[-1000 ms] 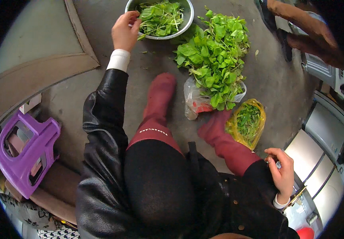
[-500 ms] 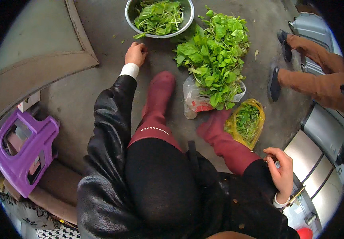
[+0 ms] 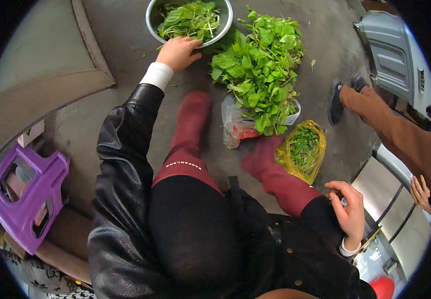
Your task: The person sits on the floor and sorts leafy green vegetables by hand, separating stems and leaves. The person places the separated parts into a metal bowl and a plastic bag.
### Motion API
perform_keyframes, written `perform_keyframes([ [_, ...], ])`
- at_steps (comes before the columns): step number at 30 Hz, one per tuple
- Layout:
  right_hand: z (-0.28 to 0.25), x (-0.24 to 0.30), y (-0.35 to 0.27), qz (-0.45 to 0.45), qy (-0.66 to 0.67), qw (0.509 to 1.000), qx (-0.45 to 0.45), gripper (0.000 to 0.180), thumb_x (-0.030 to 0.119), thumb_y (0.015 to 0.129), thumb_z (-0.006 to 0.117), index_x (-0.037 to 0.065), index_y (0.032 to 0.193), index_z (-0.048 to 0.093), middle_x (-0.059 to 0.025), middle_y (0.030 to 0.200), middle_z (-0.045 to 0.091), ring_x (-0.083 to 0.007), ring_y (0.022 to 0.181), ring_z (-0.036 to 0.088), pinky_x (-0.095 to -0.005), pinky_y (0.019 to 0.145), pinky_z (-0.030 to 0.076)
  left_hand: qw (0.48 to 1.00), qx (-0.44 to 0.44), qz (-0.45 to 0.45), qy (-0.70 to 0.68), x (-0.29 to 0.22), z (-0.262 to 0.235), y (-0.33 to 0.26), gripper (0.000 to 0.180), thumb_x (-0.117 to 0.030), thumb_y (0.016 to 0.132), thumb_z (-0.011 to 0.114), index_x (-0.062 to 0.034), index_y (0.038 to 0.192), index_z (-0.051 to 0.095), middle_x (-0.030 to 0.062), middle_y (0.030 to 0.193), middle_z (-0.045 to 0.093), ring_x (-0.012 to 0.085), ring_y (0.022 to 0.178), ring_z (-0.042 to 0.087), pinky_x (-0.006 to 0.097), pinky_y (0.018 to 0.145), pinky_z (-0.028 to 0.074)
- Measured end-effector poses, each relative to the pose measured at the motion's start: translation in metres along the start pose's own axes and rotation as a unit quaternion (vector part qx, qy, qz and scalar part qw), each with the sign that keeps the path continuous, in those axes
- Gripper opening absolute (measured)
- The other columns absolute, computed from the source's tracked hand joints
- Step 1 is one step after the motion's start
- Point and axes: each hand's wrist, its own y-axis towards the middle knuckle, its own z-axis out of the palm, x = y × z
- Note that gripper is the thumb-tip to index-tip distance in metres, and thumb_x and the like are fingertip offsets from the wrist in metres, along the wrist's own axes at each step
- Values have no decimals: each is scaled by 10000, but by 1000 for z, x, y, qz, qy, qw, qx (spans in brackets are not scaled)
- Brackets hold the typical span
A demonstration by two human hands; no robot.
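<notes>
Our left hand (image 3: pixel 178 53) has moved up to the bowl (image 3: pixel 225 19) at eleven o'clock, thumb and fingers apart, right hand (image 3: pixel 349 212) at four, grip unclear; we'd guess bowling greens (image 3: pixel 190 21), next calling for reaching the leafy pile (image 3: pixel 263 70) at one.

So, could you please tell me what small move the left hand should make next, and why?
Probably reach right to the pile of greens: the left hand is at the near rim of the bowl, which already holds some leaves, and the pile lies close by. I can't tell whether that hand holds anything.
</notes>
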Motion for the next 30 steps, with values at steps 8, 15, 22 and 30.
perform_keyframes([
  [8, 0, -3, -3, -2, 7, 1000, -5, 192, -17, 877, 614, 7, 1058, 676, -121, 869, 690, -214, 744, 683, -301, 673, 517, 990, 41, -64, 116, -7, 30, -29, 140, -148, 886, 596, -163, 1004, 670, 65, 942, 687, 298, 974, 666, 424, 862, 474],
  [15, -6, 7, -14, -4, 1, 1000, -6, 194, -14, 870, 615, 2, 1052, 680, -125, 864, 684, -226, 746, 679, -307, 683, 514, 994, 87, -69, -12, -16, 15, -123, 306, -57, 849, 594, -122, 1130, 696, 123, 1079, 689, 340, 1028, 651, 453, 903, 517],
  [22, 2, -2, -19, -23, 22, 999, -16, 193, -21, 862, 614, 3, 1042, 680, -121, 831, 667, -228, 737, 662, -308, 672, 495, 974, -6, -228, 15, -21, -57, -139, 203, -75, 821, 677, -86, 1024, 684, 122, 1108, 692, 327, 1039, 644, 438, 832, 527],
  [30, 1, 0, -24, -35, 4, 999, -10, 188, -12, 859, 623, -2, 1038, 676, -124, 814, 658, -238, 729, 655, -311, 671, 496, 957, 134, -255, 45, 10, -17, -99, 323, -70, 840, 618, -67, 1161, 579, 207, 1042, 699, 405, 1013, 653, 505, 852, 525],
])
